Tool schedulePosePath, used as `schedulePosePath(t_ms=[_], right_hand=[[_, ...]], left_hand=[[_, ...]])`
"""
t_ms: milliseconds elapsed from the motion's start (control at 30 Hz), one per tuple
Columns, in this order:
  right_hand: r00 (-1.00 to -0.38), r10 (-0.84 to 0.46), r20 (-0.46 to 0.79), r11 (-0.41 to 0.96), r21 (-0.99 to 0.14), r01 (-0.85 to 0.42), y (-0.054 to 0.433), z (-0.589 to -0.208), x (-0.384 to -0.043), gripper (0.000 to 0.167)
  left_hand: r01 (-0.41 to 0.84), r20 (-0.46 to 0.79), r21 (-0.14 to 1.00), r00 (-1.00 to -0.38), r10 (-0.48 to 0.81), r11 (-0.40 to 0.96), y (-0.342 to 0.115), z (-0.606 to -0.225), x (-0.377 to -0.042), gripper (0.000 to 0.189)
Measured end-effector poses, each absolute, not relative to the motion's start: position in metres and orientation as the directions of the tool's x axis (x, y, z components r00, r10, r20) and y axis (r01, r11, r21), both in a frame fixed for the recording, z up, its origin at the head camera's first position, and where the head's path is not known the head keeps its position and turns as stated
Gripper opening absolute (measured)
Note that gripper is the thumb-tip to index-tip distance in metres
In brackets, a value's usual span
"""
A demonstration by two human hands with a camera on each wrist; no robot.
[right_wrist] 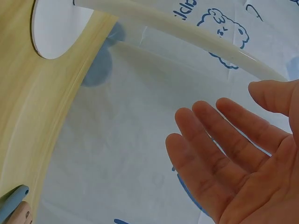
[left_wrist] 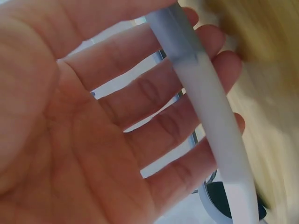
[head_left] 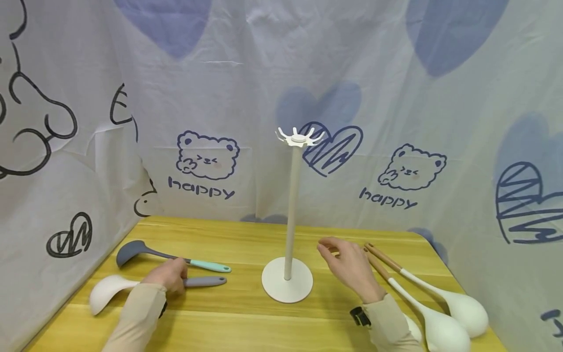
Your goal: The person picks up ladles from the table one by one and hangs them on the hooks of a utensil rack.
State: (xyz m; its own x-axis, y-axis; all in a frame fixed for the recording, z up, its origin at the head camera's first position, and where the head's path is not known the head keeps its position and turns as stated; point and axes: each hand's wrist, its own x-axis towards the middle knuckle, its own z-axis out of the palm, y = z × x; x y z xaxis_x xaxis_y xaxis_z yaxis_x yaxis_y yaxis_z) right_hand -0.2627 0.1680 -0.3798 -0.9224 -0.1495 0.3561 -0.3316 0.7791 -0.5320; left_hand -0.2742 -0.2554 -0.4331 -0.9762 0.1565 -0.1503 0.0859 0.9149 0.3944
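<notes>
My left hand (head_left: 167,275) grips a white ladle with a grey handle (head_left: 204,281) near the middle of its length. In the left wrist view the white neck of this ladle (left_wrist: 217,116) crosses my fingers, with the thumb over the grey part. Just behind it lies a dark grey ladle with a mint handle (head_left: 208,266). My right hand (head_left: 349,264) is held over the table to the right of a white stand (head_left: 291,215), its fingers loosely bent and holding nothing. In the right wrist view the right palm (right_wrist: 261,186) shows bare beside the stand's pole.
A ring of small hooks (head_left: 300,139) tops the stand, which has a round white base (head_left: 281,293). White ladles with wooden handles (head_left: 382,256) lie at the right, one partly hidden by my sleeve. A printed cloth (head_left: 264,171) hangs behind the yellow wooden table (head_left: 246,322).
</notes>
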Motion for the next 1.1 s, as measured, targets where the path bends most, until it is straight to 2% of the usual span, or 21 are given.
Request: schedulePosePath(t_ms=[400,700,933,1100], right_hand=[[-0.904,-0.16,0.396,0.773,-0.519,-0.365,0.162,-0.375,-0.264,0.025],[-0.889,-0.158,0.43,0.757,-0.526,-0.389,0.162,-0.375,-0.265,0.025],[-0.886,-0.155,0.437,0.746,-0.536,-0.395,0.16,-0.375,-0.266,0.023],[-0.877,-0.162,0.452,0.742,-0.53,-0.411,0.158,-0.373,-0.268,0.022]], left_hand=[[0.082,-0.168,0.389,-0.973,0.158,0.918,-0.263,-0.43,-0.276,0.025],[0.204,-0.09,0.507,-0.954,0.287,0.838,-0.267,-0.425,-0.274,0.011],[0.332,-0.014,0.54,-0.915,0.403,0.773,-0.266,-0.417,-0.273,0.009],[0.359,0.032,0.548,-0.911,0.41,0.755,-0.259,-0.405,-0.273,0.006]])
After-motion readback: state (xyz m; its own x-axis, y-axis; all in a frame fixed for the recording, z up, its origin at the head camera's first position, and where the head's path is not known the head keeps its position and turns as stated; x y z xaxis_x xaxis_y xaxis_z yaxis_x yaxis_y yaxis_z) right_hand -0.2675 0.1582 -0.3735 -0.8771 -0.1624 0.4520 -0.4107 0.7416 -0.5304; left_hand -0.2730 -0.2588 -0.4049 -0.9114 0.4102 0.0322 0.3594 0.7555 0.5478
